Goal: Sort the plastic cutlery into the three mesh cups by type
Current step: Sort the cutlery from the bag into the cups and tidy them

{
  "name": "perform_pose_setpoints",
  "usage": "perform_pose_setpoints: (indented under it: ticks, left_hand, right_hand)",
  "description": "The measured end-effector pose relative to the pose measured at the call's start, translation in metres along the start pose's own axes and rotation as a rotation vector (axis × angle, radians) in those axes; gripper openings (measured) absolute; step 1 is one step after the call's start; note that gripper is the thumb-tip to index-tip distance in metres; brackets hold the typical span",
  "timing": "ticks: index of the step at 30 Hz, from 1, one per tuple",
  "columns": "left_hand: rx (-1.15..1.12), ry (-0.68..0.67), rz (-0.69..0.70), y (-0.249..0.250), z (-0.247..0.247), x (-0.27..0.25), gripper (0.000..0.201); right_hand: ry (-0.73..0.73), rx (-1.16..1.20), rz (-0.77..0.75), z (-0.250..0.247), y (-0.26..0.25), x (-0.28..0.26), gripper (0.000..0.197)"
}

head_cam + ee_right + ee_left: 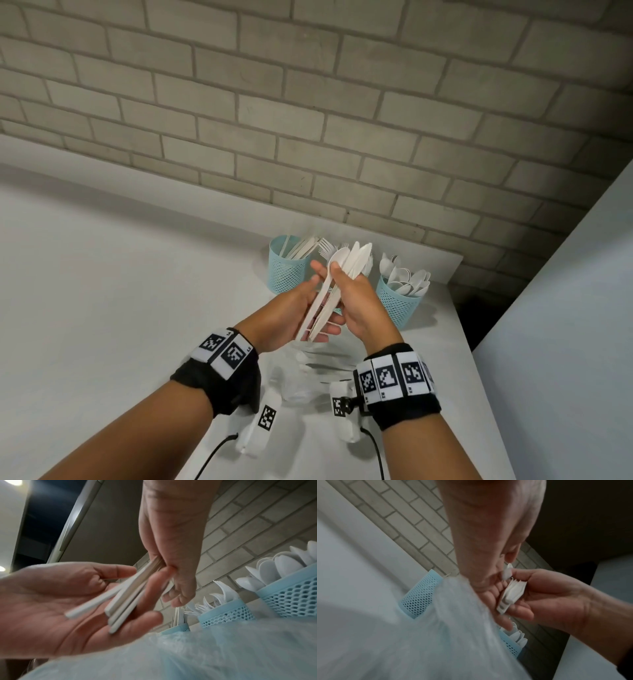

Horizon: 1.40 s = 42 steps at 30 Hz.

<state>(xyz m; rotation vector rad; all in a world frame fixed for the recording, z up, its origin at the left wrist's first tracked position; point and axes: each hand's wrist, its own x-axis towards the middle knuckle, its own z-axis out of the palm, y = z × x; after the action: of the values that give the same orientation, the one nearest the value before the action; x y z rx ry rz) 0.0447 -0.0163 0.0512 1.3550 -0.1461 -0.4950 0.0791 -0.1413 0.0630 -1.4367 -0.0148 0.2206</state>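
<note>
I hold a bundle of white plastic cutlery (pixel 342 274), a spoon and several knives, above the table in front of three blue mesh cups. My right hand (pixel 358 296) pinches the bundle near its middle (pixel 154 566). My left hand (pixel 291 315) is palm up, and the handles (pixel 123 601) lie across its straight fingers. The left cup (pixel 286 274) holds upright handles. The right cup (pixel 399 308) is full of spoons. The middle cup (pixel 226 614) holds forks and is mostly hidden behind my hands in the head view.
A clear plastic bag (pixel 308 377) with more white cutlery lies on the white table (pixel 102 291) under my wrists. A brick wall (pixel 308 120) runs right behind the cups. The table ends at its right edge (pixel 469 342), beside a dark gap.
</note>
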Motion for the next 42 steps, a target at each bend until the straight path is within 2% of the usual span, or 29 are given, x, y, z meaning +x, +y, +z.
perform_pose_setpoints:
  ticks: [2, 5, 8, 15, 22, 25, 30, 33, 38, 42]
  left_hand:
    - [0.035, 0.004, 0.015, -0.002, -0.001, 0.002, 0.049]
    - [0.075, 0.043, 0.043, -0.009, -0.001, 0.006, 0.017]
    - [0.029, 0.056, 0.069, -0.015, -0.002, 0.009, 0.01]
    - [-0.036, 0.129, 0.098, -0.023, -0.001, 0.012, 0.015]
    - [-0.06, 0.165, 0.092, -0.023, 0.003, 0.016, 0.017]
    - [-0.068, 0.187, 0.091, -0.024, 0.005, 0.016, 0.017]
    - [-0.074, 0.16, 0.063, -0.024, 0.004, 0.014, 0.015]
    - [-0.035, 0.095, -0.011, -0.024, 0.002, 0.011, 0.019]
    - [0.073, 0.23, -0.031, -0.02, -0.008, 0.01, 0.015]
    - [0.048, 0.314, 0.027, -0.011, -0.014, 0.008, 0.015]
  right_hand:
    - [-0.048, 0.032, 0.041, -0.001, 0.001, 0.001, 0.026]
    - [-0.151, 0.108, 0.085, -0.006, 0.007, 0.003, 0.02]
    - [-0.166, 0.123, 0.093, -0.014, 0.012, 0.006, 0.014]
    - [-0.056, 0.105, 0.07, -0.018, 0.015, 0.009, 0.022]
    - [-0.057, 0.156, 0.07, -0.022, 0.013, 0.008, 0.026]
    - [-0.053, 0.145, 0.061, -0.023, 0.013, 0.007, 0.021]
    - [-0.051, 0.172, 0.034, -0.025, 0.016, 0.008, 0.019]
    - [-0.027, 0.239, 0.031, -0.025, 0.014, 0.011, 0.015]
    - [-0.032, 0.183, 0.075, -0.019, -0.002, 0.026, 0.009]
    - [-0.016, 0.138, 0.111, -0.007, -0.021, 0.044, 0.007]
